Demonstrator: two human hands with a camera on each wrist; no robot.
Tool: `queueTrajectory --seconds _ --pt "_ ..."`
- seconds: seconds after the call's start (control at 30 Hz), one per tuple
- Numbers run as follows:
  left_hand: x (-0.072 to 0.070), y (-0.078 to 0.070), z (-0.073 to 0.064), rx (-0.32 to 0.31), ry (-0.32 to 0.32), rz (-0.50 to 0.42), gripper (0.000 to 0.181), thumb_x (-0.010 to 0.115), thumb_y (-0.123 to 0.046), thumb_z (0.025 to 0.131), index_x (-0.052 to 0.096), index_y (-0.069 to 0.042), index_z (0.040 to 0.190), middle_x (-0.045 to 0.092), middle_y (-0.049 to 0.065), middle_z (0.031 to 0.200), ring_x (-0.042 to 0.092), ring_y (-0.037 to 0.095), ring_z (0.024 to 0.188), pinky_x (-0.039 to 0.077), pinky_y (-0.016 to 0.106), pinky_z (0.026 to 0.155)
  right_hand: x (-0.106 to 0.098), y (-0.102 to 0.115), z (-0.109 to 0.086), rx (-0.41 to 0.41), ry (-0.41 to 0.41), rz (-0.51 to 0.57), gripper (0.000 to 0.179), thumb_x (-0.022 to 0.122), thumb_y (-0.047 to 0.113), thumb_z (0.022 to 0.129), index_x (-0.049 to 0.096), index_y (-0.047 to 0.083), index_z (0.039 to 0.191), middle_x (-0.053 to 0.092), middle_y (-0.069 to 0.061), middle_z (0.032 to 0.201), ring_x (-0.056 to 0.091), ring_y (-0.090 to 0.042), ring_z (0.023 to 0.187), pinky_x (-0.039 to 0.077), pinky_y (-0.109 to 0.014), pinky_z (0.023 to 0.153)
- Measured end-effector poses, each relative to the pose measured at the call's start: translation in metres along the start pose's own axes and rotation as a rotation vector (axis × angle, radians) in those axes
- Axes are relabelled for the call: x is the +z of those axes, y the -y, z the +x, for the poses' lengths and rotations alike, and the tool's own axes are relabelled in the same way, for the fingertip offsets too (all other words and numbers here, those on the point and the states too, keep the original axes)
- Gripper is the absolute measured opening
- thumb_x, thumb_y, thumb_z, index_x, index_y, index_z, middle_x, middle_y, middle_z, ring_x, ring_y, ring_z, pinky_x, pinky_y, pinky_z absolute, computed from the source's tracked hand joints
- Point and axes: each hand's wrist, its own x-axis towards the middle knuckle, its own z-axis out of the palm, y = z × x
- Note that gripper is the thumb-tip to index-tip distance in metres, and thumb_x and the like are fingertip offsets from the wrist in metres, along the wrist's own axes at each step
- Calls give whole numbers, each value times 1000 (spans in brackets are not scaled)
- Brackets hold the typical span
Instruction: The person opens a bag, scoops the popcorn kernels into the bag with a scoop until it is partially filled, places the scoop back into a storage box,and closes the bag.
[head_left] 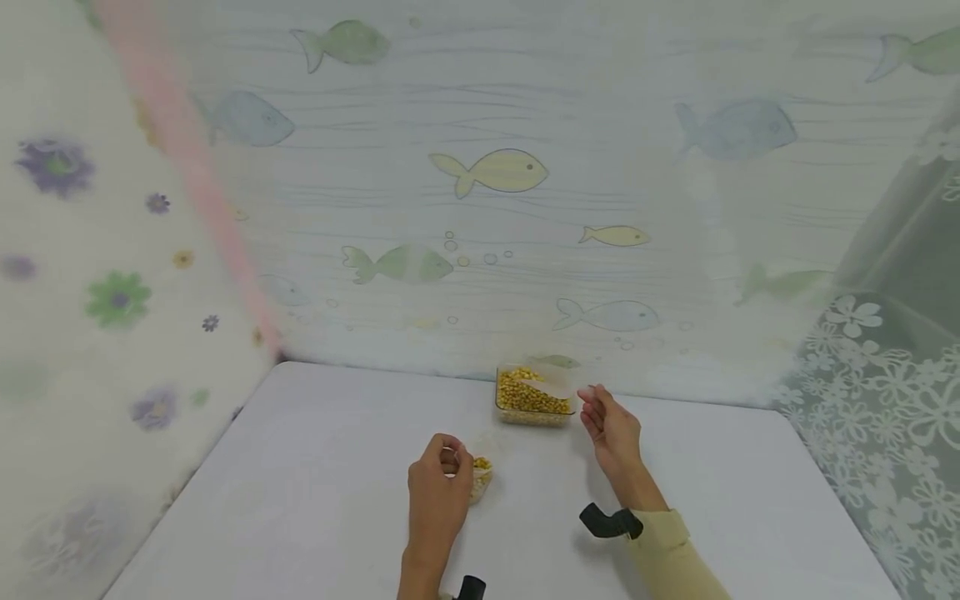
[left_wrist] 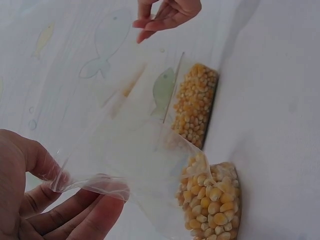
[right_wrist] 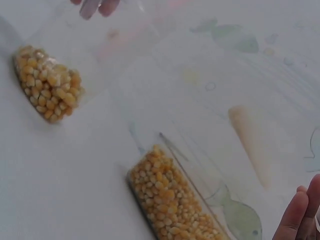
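My left hand pinches the top edge of a clear plastic bag between thumb and fingers. Yellow corn kernels fill the bottom of this bag, which stands on the table. On the right, my right hand is raised beside a clear rectangular container heaped with corn, its fingertips drawn together. A pale, tapered, spoon-like thing, blurred, reaches out from those fingers. In the head view it overlaps the corn, and I cannot tell what its bowl carries.
White cloth covers the table. Close behind the container hangs a pale curtain printed with fish. A flowered sheet borders the left, and white lace the right. Black wrist mounts stick out from both forearms.
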Motion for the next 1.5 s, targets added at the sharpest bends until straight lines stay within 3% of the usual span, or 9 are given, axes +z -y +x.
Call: queueTrajectory --seconds 0.33,0.77,1.3,1.5 --pt "-1 0 -1 3 1 -9 8 62 -3 95 63 -8 89 65 -1 71 66 8 67 55 22 62 5 11 -16 23 42 46 26 57 23 105 73 16 87 77 4 79 66 -3 64 55 -16 69" --pt "-1 0 0 3 9 -6 7 62 -5 96 62 -9 90 65 0 72 66 8 67 55 22 62 3 12 -33 38 84 -12 18 57 26 105 69 17 96 75 5 81 62 -3 67 54 -17 73" --pt "0 -2 -1 -3 -5 12 7 63 -4 94 63 -10 89 65 -1 73 65 9 68 55 23 63 -10 -14 -53 76 229 -218 31 51 18 107 74 15 85 74 5 73 63 0 59 54 -16 63" --pt "1 -3 -2 7 -8 3 8 64 -3 93 63 -9 88 66 -1 73 64 9 68 55 24 64 -10 -19 -54 50 225 -275 28 55 18 105 75 15 85 75 3 74 63 -2 60 55 -18 64"
